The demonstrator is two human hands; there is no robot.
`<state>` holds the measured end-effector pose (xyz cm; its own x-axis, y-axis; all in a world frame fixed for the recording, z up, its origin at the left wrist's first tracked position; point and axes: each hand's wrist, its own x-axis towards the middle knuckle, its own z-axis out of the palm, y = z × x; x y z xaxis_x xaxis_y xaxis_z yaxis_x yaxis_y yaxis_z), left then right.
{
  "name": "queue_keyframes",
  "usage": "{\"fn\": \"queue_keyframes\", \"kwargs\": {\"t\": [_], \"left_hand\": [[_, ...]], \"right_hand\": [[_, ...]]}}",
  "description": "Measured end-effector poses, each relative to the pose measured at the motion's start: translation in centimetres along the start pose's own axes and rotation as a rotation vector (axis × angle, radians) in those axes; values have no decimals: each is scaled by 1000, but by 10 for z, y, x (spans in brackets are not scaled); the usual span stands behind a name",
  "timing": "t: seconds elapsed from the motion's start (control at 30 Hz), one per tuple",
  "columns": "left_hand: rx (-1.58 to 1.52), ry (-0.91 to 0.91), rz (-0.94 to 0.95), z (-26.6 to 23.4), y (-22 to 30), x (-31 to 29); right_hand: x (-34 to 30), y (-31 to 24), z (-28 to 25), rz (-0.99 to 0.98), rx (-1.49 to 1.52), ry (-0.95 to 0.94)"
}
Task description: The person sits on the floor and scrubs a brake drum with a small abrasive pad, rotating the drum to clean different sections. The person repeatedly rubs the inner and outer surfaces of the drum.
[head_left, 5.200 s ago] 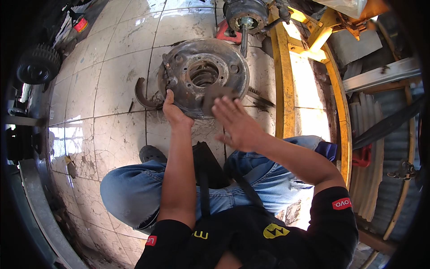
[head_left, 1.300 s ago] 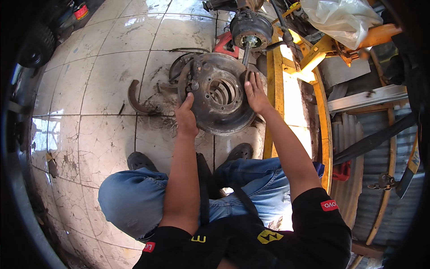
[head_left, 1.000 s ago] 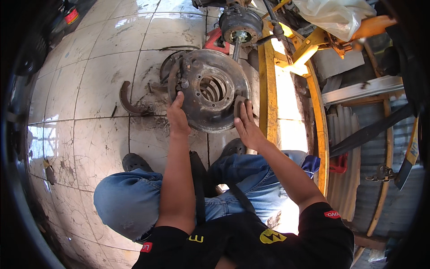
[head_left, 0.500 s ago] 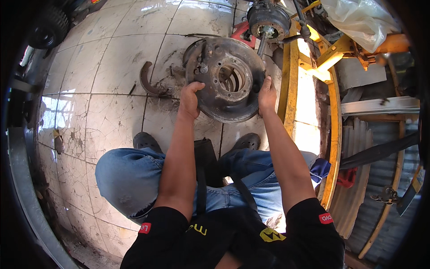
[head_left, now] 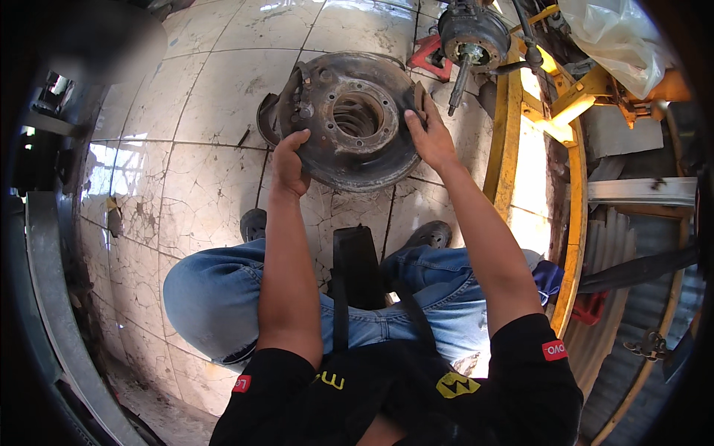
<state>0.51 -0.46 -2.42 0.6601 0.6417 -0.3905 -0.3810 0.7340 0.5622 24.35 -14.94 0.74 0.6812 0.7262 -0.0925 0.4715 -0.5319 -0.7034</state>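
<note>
1 brake backing plate, 2 hands, 1 axle hub.

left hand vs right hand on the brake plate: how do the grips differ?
The left hand grips the near-left rim of the round rusty backing plate, fingers curled over its edge; the right hand holds the right rim higher up, fingers stretched upward. The left forearm runs straight up; the right slants in from the right. Both are bare and touching the plate.
</note>
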Motion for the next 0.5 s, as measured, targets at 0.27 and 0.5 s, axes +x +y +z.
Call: {"fn": "queue_keyframes", "kwargs": {"t": [0.27,0.5], "left_hand": [[145,182,206,34,11,-2],[163,254,176,46,13,-4]], "right_hand": [[-88,18,-24,-346,-467,-112],[-91,21,-17,-405,-538,-84]]}}
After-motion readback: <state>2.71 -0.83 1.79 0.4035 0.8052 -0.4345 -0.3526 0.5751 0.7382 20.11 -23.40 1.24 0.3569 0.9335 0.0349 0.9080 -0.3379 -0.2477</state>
